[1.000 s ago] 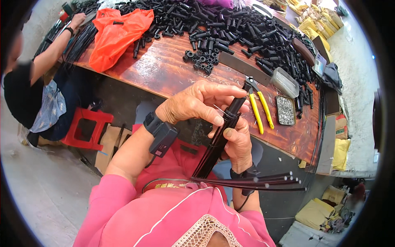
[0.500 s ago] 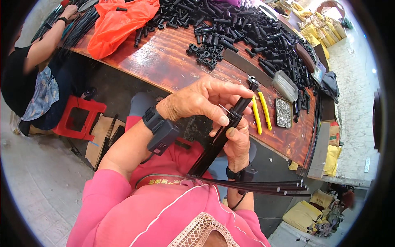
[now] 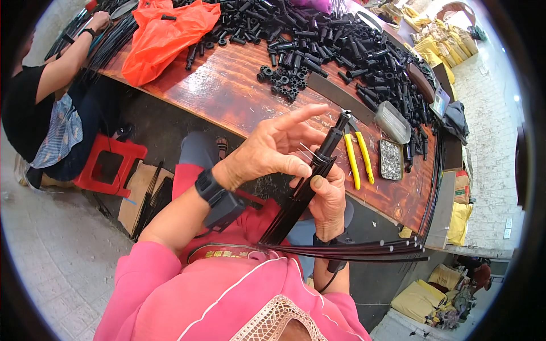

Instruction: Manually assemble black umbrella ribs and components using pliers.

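My right hand [image 3: 329, 199] is wrapped round a black umbrella frame [image 3: 296, 202], its thumb pressed on the bundled ribs. The frame tilts up and away over my lap, its black plastic top end [image 3: 336, 132] nearest the table. Several long thin ribs with pale tips [image 3: 392, 246] stick out to the right across my forearm. My left hand [image 3: 273, 149] has its fingers stretched out and apart, the thumb tip beside the collar on the frame. A thin wire [image 3: 307, 150] stands out there between thumb and fingers; whether the thumb touches it I cannot tell.
Yellow-handled pliers [image 3: 364, 158] lie on the wooden table [image 3: 244, 96] near a tin of small metal pieces [image 3: 391, 162] and a transparent plastic box [image 3: 393, 124]. Black plastic parts [image 3: 335, 37] heap up behind. An orange bag [image 3: 165, 45], a co-worker's hand [image 3: 100, 21] and a red stool [image 3: 108, 173] are at left.
My left fingers have lifted off the frame's top end and straightened. The frame's top has shifted slightly left. The right hand keeps its hold.
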A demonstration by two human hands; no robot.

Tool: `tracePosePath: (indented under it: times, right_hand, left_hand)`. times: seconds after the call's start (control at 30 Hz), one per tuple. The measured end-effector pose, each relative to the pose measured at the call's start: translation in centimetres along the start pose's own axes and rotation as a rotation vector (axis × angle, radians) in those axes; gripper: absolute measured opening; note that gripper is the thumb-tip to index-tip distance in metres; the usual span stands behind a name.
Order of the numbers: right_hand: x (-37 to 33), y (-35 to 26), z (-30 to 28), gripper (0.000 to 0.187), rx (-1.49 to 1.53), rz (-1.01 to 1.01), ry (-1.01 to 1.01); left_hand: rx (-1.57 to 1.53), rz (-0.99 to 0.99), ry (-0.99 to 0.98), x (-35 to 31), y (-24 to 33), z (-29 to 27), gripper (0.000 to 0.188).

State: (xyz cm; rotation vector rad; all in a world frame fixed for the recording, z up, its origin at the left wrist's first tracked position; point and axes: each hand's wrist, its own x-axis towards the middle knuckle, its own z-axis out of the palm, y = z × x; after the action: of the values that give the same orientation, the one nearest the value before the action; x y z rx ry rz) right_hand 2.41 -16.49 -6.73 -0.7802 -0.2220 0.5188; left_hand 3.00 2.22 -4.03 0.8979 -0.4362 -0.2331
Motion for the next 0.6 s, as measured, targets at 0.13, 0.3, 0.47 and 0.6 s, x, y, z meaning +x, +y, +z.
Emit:
tracePosePath:
  times: [0.13,0.3,0.47,0.6]
  right_hand:
    - [0.1,-0.1,-0.3,0.045,-0.03,0.026,-0.006]
    - [0.3,0.3,-0.4,0.048,-0.007,0.019,-0.042]
    - [0.2,0.3,-0.6,0.051,0.02,0.031,-0.075]
    - [0.2,0.3,-0.6,0.051,0.033,0.038,-0.073]
  left_hand:
    - [0.075,0.009,0.108,-0.8,0.4,0.3,0.076]
    - [0.151,-0.037,0.089,-0.3,0.7,-0.2,0.07]
    - [0.117,-0.033,0.011,0.3,0.7,-0.5,0.07]
    - [0.116,-0.034,0.005,0.7,0.8,-0.4,0.07]
